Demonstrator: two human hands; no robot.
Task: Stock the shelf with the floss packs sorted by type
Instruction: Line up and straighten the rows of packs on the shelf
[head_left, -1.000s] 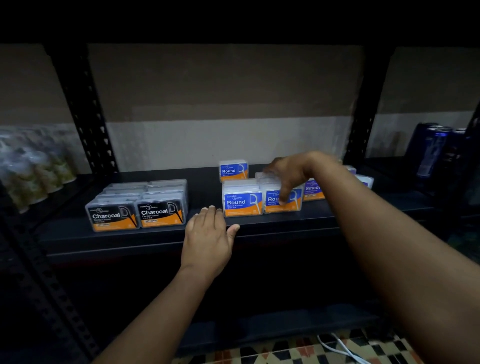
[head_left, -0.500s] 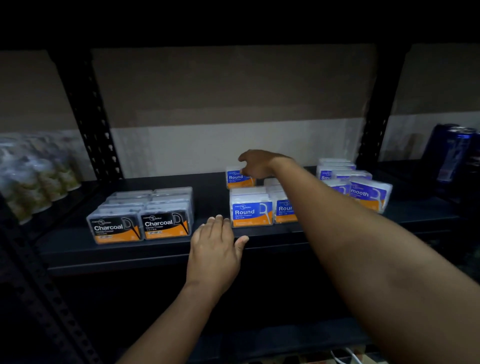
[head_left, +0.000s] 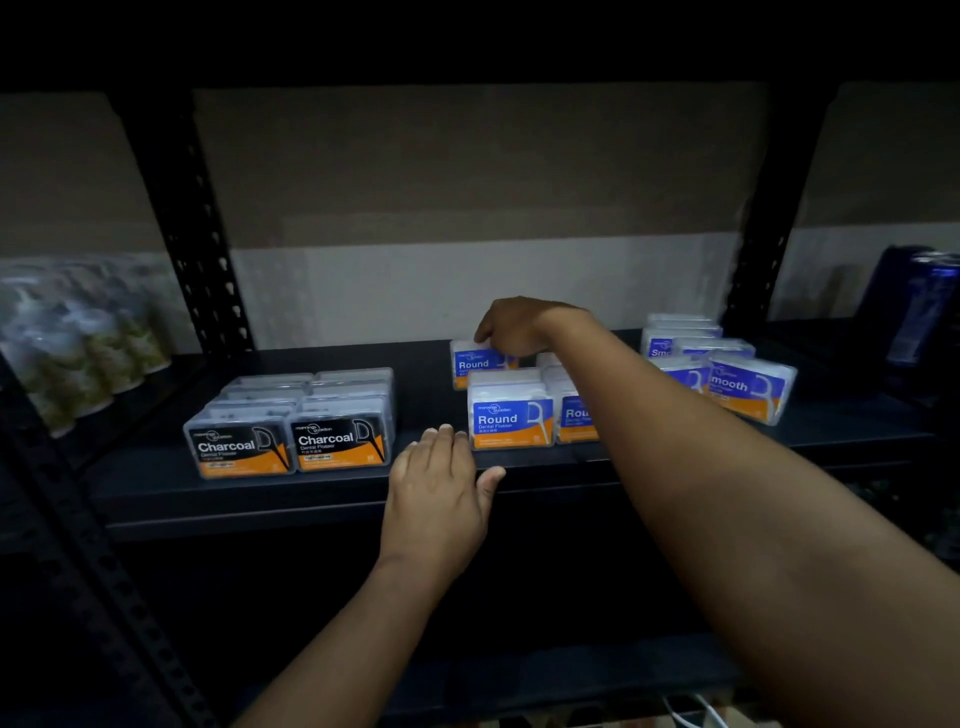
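Three types on the shelf (head_left: 156, 499): Charcoal packs (head_left: 291, 421) left, Round packs (head_left: 511, 410) mid, Smooth packs (head_left: 727, 369) right. Right hand (head_left: 519, 325) reaches to the back w/ fingers curled on a lone Round pack (head_left: 475, 361); left hand (head_left: 441, 499) lies flat, fingers together, on the shelf edge. Risk, I'd say: the forearm crosses low over the front Round row & could knock packs off, and the Smooth pile already leans. Fronts I can count: 2 Charcoal, 3 Round, approx 4 Smooth; rows behind unclear.

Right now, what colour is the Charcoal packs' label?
Black with an orange lower band, on the Charcoal packs; head view.
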